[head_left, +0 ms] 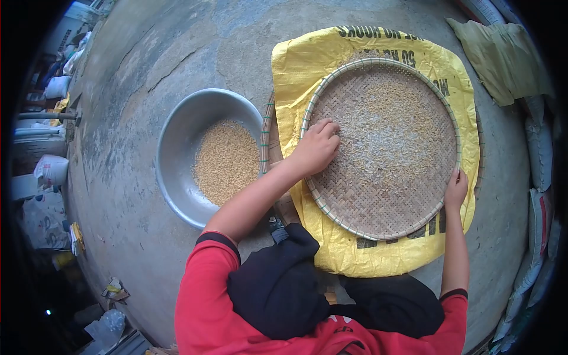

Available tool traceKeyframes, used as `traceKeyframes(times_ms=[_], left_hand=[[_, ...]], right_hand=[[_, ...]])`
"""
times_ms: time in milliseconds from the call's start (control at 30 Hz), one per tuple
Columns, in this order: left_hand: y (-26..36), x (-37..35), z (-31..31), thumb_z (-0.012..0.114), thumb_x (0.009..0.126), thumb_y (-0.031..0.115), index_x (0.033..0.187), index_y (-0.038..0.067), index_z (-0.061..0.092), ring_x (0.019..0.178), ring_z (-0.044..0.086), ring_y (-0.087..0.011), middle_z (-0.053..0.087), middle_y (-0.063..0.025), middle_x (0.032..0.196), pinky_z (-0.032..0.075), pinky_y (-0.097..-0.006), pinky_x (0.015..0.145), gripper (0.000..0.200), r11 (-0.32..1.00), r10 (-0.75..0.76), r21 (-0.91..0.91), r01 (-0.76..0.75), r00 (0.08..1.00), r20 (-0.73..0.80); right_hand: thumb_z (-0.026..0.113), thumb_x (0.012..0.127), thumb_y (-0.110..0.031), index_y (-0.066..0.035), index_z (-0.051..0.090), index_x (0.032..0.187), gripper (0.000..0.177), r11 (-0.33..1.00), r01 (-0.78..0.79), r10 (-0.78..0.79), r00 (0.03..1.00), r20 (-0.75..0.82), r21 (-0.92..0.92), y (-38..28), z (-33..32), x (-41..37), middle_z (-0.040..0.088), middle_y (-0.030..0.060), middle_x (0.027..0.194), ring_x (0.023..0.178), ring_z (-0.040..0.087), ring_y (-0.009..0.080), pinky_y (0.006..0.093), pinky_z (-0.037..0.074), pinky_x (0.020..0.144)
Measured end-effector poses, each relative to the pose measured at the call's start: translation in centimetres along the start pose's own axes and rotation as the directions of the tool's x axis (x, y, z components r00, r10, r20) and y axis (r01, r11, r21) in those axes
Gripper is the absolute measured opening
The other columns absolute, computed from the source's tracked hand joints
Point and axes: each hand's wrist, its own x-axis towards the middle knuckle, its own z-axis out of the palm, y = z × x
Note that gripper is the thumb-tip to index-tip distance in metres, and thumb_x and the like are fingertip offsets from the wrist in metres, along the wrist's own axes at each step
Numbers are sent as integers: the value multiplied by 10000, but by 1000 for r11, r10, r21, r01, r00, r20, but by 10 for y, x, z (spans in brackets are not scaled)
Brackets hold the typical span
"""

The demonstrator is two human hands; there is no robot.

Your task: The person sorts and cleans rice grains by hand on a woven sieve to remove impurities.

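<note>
A round woven bamboo tray (331, 204) lies on a yellow sack (296, 71) spread on the concrete floor. A thin layer of pale grain (390, 130) covers the tray's middle. My left hand (316, 148) rests inside the tray at its left side, fingers curled down onto the weave at the edge of the grain. My right hand (455, 188) grips the tray's right rim. To the left stands a grey metal basin (177, 160) holding a heap of golden grain (226, 161).
A second woven tray edge (266, 142) shows under the yellow sack. A green sack (503, 56) lies at the upper right, filled white sacks (541, 160) line the right side. Bags and clutter (50, 171) crowd the left. My knees in dark trousers (278, 284) are below.
</note>
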Motion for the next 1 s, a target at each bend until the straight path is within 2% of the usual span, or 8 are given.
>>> traceKeyframes(times_ms=[333,400,533,700,800,933,1000], left_hand=[[-3,-1,9,597,746,105,819,49,554,1179,378,-321,483,-120,1135,336,-404,972,102,998,10,69,-7,999,-43],[-2,0,3,611,733,94,826,50,536,1160,390,-316,485,-121,1127,343,-397,967,128,997,-31,-67,26,997,-74],[-4,-1,-11,638,707,79,829,50,521,1145,398,-309,488,-116,1122,352,-394,959,171,986,-48,-162,36,996,-73],[-6,-2,-10,664,679,87,806,62,539,1136,407,-297,495,-104,1101,366,-400,942,180,999,-49,-12,48,997,-61],[-6,-1,-1,660,682,115,795,70,554,1140,406,-294,496,-98,1099,369,-398,936,161,1000,-1,7,1,997,-74],[-4,1,1,639,696,138,794,62,561,1144,402,-291,492,-94,1113,363,-393,939,146,999,-44,12,45,998,-38],[-6,2,3,620,706,142,802,45,559,1146,396,-290,486,-94,1124,356,-391,941,150,997,-31,67,31,1000,-5]], right_hand=[[454,908,-244,54,558,1025,336,999,2,-2,1000,-6,36,0,1,0,561,162,854,764,530,268,339,419,708],[458,906,-244,56,555,1026,338,999,-3,3,1000,-7,35,0,1,0,566,166,865,777,535,274,343,420,717],[463,904,-244,59,552,1026,338,999,-12,13,1000,-2,50,1,1,-1,568,170,872,791,540,280,346,421,726],[461,906,-246,60,552,1029,342,998,-36,34,999,25,48,1,0,0,570,177,896,811,544,285,349,423,743],[460,907,-248,62,548,1046,351,999,-18,18,1000,-5,38,4,2,0,576,185,918,836,552,293,351,425,763],[458,907,-250,64,543,1066,362,999,-20,20,1000,1,33,4,1,0,581,195,938,865,557,302,354,426,783],[455,908,-252,68,539,1070,368,996,-84,82,995,62,37,-2,-2,0,584,202,953,886,559,311,358,425,796]])
